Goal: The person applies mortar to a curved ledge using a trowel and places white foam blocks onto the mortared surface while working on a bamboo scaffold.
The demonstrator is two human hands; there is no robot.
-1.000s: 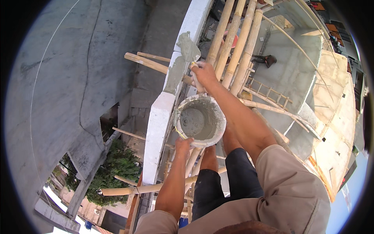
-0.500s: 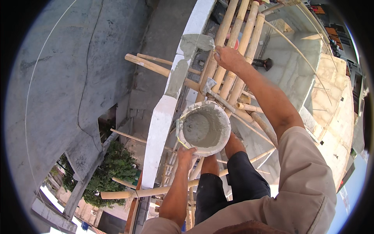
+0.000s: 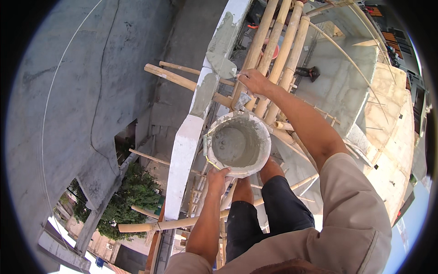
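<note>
Pale, mortar-crusted bucket (image 3: pixel 264 150) holds grey mortar (image 3: pixel 232 144); left hand (image 3: pixel 219 178) grips its near rim (image 3: pixel 246 171). Right hand (image 3: pixel 255 81) clasps a mortar-smeared trowel (image 3: pixel 223 67) over the white wall (image 3: pixel 182 148).

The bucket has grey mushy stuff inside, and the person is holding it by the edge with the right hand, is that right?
Not quite: the left hand, not the right, is holding the bucket by the edge, as the head view shows. The grey mushy stuff is inside, just as you said.
</note>
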